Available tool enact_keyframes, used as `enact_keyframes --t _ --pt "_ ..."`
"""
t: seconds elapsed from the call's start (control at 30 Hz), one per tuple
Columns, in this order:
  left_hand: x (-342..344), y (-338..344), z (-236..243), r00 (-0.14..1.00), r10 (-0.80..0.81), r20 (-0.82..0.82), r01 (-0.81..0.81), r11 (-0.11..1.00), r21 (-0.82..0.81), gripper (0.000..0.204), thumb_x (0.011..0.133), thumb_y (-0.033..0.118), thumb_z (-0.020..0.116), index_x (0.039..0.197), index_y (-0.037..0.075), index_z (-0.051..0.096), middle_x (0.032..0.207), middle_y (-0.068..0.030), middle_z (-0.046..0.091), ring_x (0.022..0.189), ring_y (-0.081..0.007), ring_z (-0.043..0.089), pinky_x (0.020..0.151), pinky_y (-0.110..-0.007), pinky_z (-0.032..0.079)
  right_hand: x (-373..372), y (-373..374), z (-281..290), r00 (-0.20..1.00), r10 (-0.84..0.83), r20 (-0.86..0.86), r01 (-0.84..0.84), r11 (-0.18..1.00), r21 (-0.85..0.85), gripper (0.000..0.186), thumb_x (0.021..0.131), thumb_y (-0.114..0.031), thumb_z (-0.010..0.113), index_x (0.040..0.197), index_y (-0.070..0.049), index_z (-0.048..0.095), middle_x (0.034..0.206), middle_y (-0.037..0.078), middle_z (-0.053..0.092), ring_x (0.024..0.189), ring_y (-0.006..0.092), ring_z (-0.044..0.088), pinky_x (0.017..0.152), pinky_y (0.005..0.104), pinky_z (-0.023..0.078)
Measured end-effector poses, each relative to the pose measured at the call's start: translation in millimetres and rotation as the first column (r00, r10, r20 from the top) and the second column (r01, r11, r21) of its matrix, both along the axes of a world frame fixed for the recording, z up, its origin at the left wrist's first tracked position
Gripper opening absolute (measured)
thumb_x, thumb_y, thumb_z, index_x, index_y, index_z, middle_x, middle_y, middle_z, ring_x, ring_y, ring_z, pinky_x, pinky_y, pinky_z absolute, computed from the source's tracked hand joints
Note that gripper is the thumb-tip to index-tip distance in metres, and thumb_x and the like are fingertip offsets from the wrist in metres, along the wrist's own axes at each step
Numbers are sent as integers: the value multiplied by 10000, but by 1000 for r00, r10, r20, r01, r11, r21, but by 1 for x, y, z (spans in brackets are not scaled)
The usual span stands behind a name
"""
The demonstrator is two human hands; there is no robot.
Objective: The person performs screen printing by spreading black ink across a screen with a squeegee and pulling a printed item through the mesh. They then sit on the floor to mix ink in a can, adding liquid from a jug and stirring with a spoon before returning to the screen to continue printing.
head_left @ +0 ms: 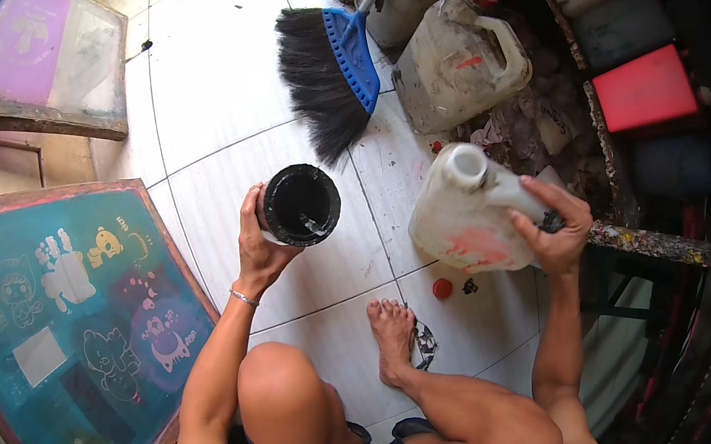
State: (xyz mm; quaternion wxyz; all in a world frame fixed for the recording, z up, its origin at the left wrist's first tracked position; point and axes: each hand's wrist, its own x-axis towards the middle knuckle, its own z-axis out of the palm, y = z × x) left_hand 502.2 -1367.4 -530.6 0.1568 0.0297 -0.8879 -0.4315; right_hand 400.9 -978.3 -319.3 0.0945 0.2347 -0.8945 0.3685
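From my end of the feed, the jug (452, 214) is off to the right above the white tiled floor (337, 291), its uncapped mouth (466, 164) facing up toward the camera; I can't tell whether its base touches the tiles. My right hand (563, 227) has its fingers curled round the far end of the handle (508, 192), thumb on the near side, a firm hook rather than a full fist. My left hand (263, 247) is half spread, cupping the tub (300, 239) from the left and below, with the black rim facing me and the jug well apart from it. The jug looks like thin, cloudy plastic, so I'd expect walls that give under a squeeze and a weight that depends on the contents; I can't see how full it is. If it holds much liquid, it should swing and slosh from the handle, so I'd keep the grip there and, if it felt heavy, steady the lower body with a flat palm. The stains make me suspect slick patches, and I'd keep fingers away from the mouth. The tub seems stiffer and lighter; its inside is dark with one pale streak, wet or dry I can't say. I'd hold it round the wall below the rim, which looks thickly coated and possibly tacky. A red cap (442, 289) lies on the floor near the jug.
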Motion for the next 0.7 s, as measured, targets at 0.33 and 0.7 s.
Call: enact_keyframes --t 0.33,0.7 --pt "-6 -4 4 994 -18 -106 20 1000 16 1181 619 195 1016 1544 34 299 1571 -209 418 1400 -367 516 1177 -444 464 23 -51 8 972 197 132 -204 978 40 400 737 -35 858 1130 -61 792 757 109 670 640 189 611 603 328 492" --pt "10 -22 2 977 104 -188 -110 994 -23 1137 661 119 977 1552 55 274 1549 -221 430 1488 -447 376 1236 -526 357 6 -112 2 935 320 157 -340 932 124 374 749 -111 862 1119 -119 804 700 101 637 590 232 575 569 366 469"
